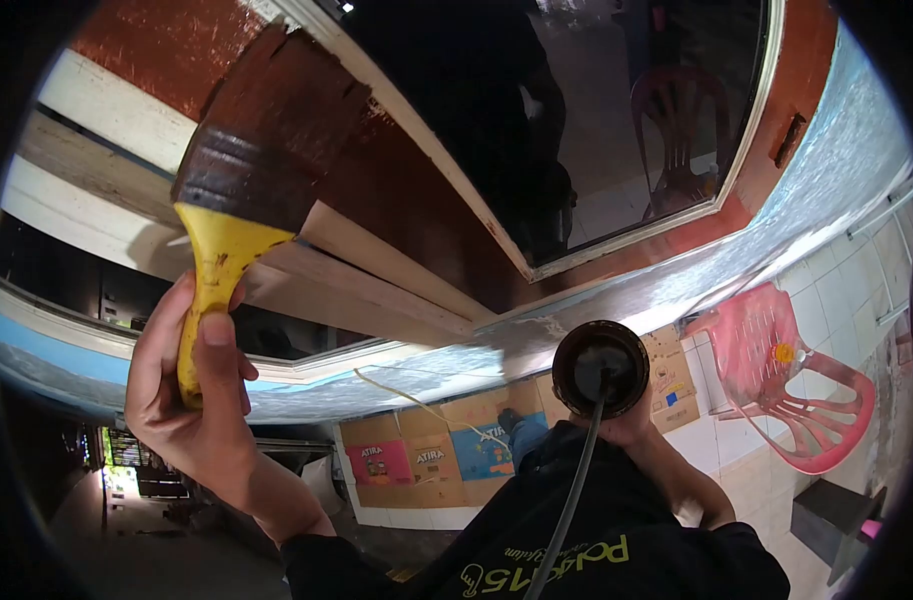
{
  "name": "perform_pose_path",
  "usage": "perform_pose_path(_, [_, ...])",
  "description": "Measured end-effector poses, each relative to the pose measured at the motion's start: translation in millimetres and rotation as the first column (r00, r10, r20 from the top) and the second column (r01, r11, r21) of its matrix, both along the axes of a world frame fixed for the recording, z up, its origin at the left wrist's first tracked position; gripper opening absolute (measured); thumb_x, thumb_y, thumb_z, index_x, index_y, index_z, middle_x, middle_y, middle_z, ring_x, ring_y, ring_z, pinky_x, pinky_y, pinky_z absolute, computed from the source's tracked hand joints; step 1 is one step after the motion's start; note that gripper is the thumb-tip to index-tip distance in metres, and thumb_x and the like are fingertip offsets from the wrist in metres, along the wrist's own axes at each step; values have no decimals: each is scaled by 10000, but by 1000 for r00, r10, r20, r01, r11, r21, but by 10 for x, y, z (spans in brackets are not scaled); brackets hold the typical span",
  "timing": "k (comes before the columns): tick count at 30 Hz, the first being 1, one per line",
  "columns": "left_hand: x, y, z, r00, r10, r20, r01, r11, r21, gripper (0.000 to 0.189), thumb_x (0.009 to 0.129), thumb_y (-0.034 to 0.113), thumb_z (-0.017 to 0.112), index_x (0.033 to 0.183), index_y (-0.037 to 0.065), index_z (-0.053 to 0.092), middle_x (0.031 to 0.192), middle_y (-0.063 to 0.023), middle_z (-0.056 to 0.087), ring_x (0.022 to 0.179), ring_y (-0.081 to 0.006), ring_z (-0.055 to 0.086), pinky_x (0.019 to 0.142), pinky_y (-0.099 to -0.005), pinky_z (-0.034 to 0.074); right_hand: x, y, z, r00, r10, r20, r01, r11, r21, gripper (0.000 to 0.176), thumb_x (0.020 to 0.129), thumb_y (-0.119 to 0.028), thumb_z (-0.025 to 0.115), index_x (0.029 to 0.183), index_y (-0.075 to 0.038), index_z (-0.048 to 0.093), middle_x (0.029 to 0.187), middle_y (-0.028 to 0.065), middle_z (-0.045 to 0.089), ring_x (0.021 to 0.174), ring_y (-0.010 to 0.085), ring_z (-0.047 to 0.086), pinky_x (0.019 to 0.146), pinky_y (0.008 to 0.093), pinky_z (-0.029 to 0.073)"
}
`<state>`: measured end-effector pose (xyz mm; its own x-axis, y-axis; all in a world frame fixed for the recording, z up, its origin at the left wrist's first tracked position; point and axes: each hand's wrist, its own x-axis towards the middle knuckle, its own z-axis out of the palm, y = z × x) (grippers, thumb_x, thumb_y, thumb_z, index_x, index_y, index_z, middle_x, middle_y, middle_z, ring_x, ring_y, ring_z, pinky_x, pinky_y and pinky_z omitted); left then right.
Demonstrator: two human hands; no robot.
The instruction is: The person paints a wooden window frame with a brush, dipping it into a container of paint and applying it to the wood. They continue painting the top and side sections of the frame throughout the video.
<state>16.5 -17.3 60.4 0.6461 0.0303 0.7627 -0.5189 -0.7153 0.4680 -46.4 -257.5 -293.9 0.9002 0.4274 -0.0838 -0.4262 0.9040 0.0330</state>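
My left hand (pixel 201 390) is closed around the yellow handle of a wide paintbrush (pixel 238 245), its thumb on the near side. The brush's dark, paint-coated bristles point up and overlap the brown-painted wooden frame (pixel 416 190) in this view. Low in front of my body, my right hand (pixel 628 422) grips a round paint can (pixel 600 368) from behind and below; most of its fingers are hidden. Dark brown liquid shows inside the can, and brown stains coat its rim. A thin grey cord (pixel 574 490) runs up from my chest and overlaps the can.
Dark glass (pixel 586 130) fills the frame, reflecting a figure and a chair. Pale unpainted wood strips (pixel 376 285) lie left of it. A red plastic chair (pixel 761 335) holding an orange-capped item stands at right. Flattened cardboard (pixel 431 455) covers floor below the blue wall (pixel 826 190).
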Motion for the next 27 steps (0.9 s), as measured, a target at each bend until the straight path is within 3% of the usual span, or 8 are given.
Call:
perform_pose_path(3, [15,92,-5,1000,-9,12,8,999,32,303,859,121,658,1120,-25,610,877,-155,696,452,-8,460,416,-126,314,-23,9,-73,1000,2,-14,0,990,140,704,890,-606,362,1397,-118,329,1381,205,389,1208,436,453,913,631,438])
perform_pose_path(6, [1,168,-18,999,-9,33,6,997,77,326,870,138,645,1148,-28,599,880,-159,697,422,7,448,399,-112,306,-14,21,-102,1000,-4,5,3,983,184,703,890,-606,364,1399,-123,326,1392,211,372,1228,442,429,910,636,438])
perform_pose_path(9, [-33,126,-5,1000,-14,26,13,999,33,314,863,117,649,1133,-34,602,881,-161,694,458,-9,471,420,-121,323,-12,21,-11,1000,-9,-3,9,1000,22,739,859,-651,360,1383,-129,370,1365,138,420,1195,350,480,877,546,482])
perform_pose_path(12, [-26,-81,8,1000,-15,-23,14,1000,-26,285,841,77,665,1098,-38,616,875,-160,689,549,-44,525,472,-146,374,-12,24,-33,998,14,53,-14,1000,3,735,861,-644,366,1380,-124,372,1361,137,425,1198,341,479,906,529,472])
perform_pose_path(23, [-40,-2,21,996,4,-85,-3,1000,1,298,852,103,665,1107,-40,606,892,-174,689,553,-51,539,472,-150,386,-18,12,-41,999,-10,39,10,1000,-4,756,854,-659,374,1377,-112,375,1363,138,427,1208,331,470,920,529,461])
perform_pose_path(27, [-53,102,-28,998,-12,-55,12,1000,6,292,855,105,663,1102,-42,609,900,-177,688,541,-49,532,464,-148,383,-22,23,-85,998,-55,4,54,988,146,749,869,-621,387,1398,-95,318,1365,233,384,1231,446,417,884,597,479])
